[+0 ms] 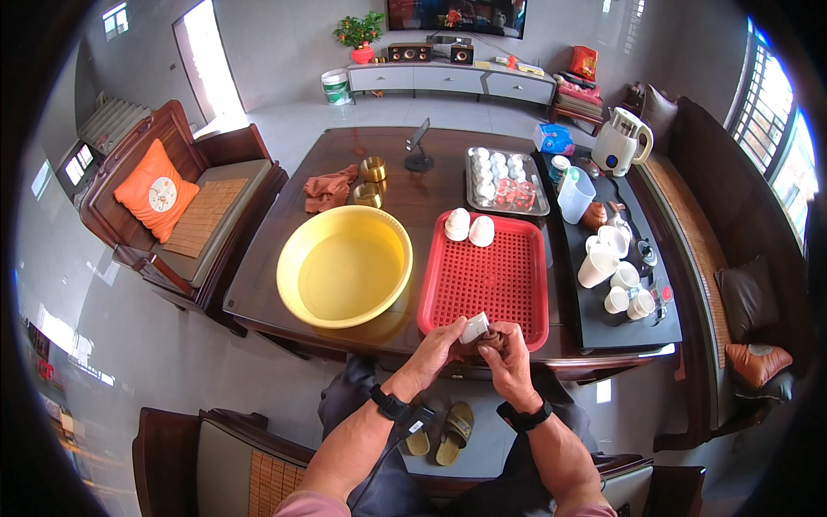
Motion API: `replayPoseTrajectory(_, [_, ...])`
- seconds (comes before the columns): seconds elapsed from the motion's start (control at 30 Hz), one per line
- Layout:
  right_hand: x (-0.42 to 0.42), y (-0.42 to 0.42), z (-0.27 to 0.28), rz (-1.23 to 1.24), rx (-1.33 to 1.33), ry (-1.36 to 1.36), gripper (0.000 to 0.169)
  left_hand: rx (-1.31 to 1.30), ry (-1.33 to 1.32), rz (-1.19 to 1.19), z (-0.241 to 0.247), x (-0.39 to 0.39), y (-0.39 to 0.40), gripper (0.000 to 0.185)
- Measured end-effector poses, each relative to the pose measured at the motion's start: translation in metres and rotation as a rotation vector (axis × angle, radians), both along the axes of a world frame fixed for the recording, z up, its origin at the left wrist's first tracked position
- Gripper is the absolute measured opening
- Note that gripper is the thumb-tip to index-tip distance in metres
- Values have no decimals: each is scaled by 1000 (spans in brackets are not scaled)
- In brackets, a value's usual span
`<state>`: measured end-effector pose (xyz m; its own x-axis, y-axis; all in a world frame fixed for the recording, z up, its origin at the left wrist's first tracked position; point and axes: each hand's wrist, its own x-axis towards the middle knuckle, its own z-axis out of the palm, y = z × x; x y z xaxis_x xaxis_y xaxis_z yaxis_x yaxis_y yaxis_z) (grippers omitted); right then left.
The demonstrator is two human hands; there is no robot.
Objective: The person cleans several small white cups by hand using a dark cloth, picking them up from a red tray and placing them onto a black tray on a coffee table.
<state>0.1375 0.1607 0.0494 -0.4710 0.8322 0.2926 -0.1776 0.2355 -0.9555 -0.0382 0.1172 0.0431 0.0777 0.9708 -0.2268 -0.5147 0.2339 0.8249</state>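
Between my two hands, at the near edge of the table, is a small white cup (476,327), tilted. My left hand (434,352) grips it from the left. In my right hand (512,362) is a bunched brown cloth (493,340), pressed against the cup. Just beyond my hands lies a red perforated plastic tray (494,278) with a few white cups (481,231) upside down at its far left corner. A yellow basin (345,268) holding clear water stands to the left.
A metal tray (508,208) of white cups and red-patterned glasses lies beyond the red tray. On the right, a black tea tray (597,310) bears paper cups, teapots and an electric kettle (621,142). Golden bowls (368,194), a brown cloth (329,189) and a phone stand (419,158) sit farther back.
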Motion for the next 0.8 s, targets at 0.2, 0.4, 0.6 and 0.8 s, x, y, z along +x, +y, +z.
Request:
replayPoseTrajectory(0.2, [-1, -2, 4, 17, -30, 3, 35, 2, 30, -4, -1, -2, -1, 60])
replayPoseTrajectory(0.4, [0, 1, -2, -5, 24, -11, 33, 9, 52, 8, 0, 0, -1, 60])
replayPoseTrajectory(0.6, [0, -1, -3, 11, -15, 21, 33, -3, 66, 7, -4, -1, 0, 61])
replayPoseTrajectory(0.8, [0, 0, -3, -5, -13, 11, 33, 37, 118, 7, -3, -1, 0, 58])
